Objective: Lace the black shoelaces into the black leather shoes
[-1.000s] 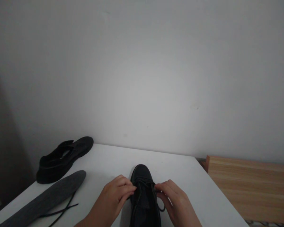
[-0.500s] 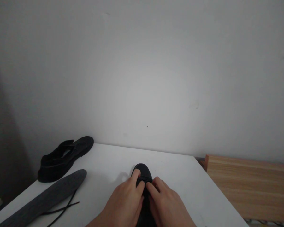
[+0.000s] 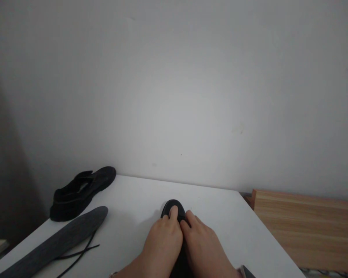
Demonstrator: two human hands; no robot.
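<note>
A black shoe (image 3: 168, 205) lies on the white table with its toe away from me, and both hands cover its middle. My left hand (image 3: 164, 237) is closed over the shoe's left and upper part, one finger reaching onto the toe. On the other side, my right hand (image 3: 201, 239) has its fingers bent at the front of the shoe's opening. My fingertips nearly meet there; what they pinch, if anything beyond the upper, is hidden.
At the table's (image 3: 220, 200) back left sits another black shoe (image 3: 84, 189). In front of it lie a dark grey insole (image 3: 72, 233) and a crossed black shoelace (image 3: 81, 253). A wooden board (image 3: 304, 227) stands right of the table, by the wall (image 3: 185, 96).
My left hand has turned over further, back up, and shifted right over the shoe. The right hand's fingers have moved slightly toward the toe. The shoe stays in place.
</note>
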